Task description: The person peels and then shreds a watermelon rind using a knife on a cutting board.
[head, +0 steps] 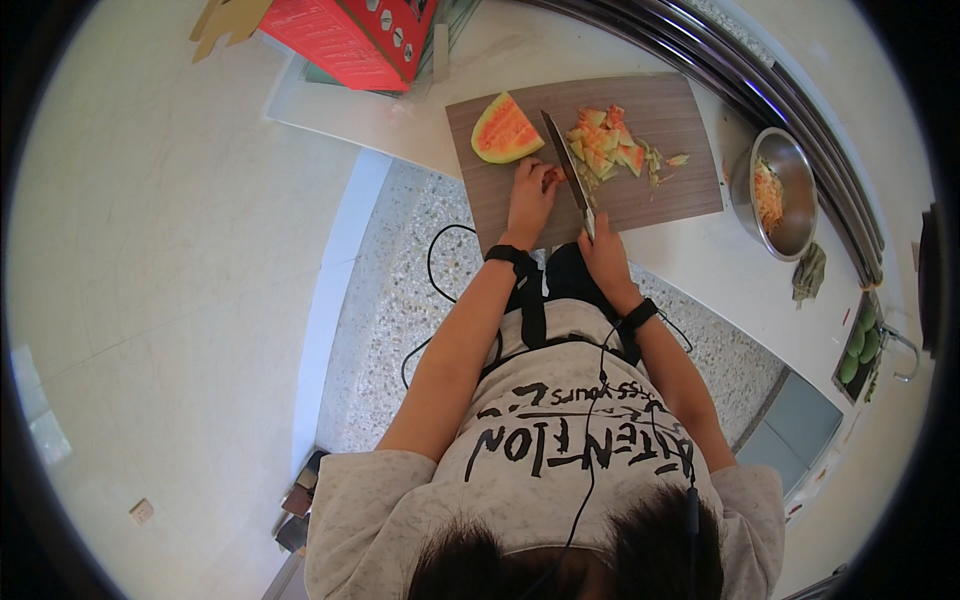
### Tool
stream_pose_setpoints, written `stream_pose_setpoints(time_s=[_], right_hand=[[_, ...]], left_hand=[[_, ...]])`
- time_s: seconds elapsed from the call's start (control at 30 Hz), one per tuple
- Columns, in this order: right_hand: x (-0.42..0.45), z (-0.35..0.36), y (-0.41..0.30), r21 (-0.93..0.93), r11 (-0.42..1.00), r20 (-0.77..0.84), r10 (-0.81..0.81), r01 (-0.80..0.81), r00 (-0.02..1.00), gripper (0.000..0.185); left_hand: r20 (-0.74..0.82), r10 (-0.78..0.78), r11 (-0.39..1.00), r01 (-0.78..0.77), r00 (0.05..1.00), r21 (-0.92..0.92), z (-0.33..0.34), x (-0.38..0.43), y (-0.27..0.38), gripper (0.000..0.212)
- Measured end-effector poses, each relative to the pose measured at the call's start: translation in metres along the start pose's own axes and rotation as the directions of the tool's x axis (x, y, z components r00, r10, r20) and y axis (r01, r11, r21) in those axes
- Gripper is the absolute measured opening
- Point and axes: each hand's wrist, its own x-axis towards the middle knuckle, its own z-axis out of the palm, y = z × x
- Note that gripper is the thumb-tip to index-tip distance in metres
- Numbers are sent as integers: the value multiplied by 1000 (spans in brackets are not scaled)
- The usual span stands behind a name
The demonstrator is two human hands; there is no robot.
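Observation:
My right hand grips the handle of a kitchen knife, its blade pointing away from me over a wood-grain cutting board. Left of the blade, the fingers of my left hand hold a small reddish piece, probably melon rind, down on the board; the fingers partly hide it. A large watermelon wedge with orange-red flesh lies just beyond my left hand. To the right of the blade is a heap of cut rind pieces, with thin shreds beside it.
A stainless steel bowl of orange and pale shreds stands right of the board, near a crumpled cloth. Long dark metal profiles line the counter's back. A red box stands at upper left. Green oval produce sits by a faucet.

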Motion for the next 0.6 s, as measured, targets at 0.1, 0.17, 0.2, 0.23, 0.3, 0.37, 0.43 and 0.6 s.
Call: stream_pose_setpoints(time_s=[0.1, 0.17, 0.2, 0.23, 0.3, 0.37, 0.43, 0.6], right_hand=[[5, 2, 3, -9, 1000, 7, 4, -4, 1000, 25], [9, 7, 7, -26, 999, -11, -21, 20, 1000, 28], [9, 6, 6, 3, 1000, -10, -10, 10, 1000, 28], [10, 4, 5, 32, 999, -8, 1, -1, 1000, 28], [10, 1, 3, 57, 998, 1, -2, 2, 1000, 28], [9, -1, 3, 49, 998, 15, -30, 29, 999, 29], [8, 2, 5, 29, 999, 18, -25, 25, 1000, 29], [7, 2, 4, 39, 999, 35, -24, 22, 999, 30]], left_hand=[[1, -1, 1000, 1, 1000, -22, 0, 0, -1, 25], [21, -7, 999, 8, 1000, -40, 1, 0, -1, 24], [27, -11, 999, 13, 1000, -47, 0, 1, -3, 24], [18, -9, 999, 10, 1000, -53, 0, 1, -5, 23], [2, -4, 998, 4, 1000, -66, 2, 1, -5, 22], [1, -25, 998, 25, 1000, -57, 2, 0, -5, 22], [1, -12, 1000, 12, 1000, -21, 1, 2, -2, 21], [6, 7, 999, -7, 1000, -33, -1, 2, 3, 21]])
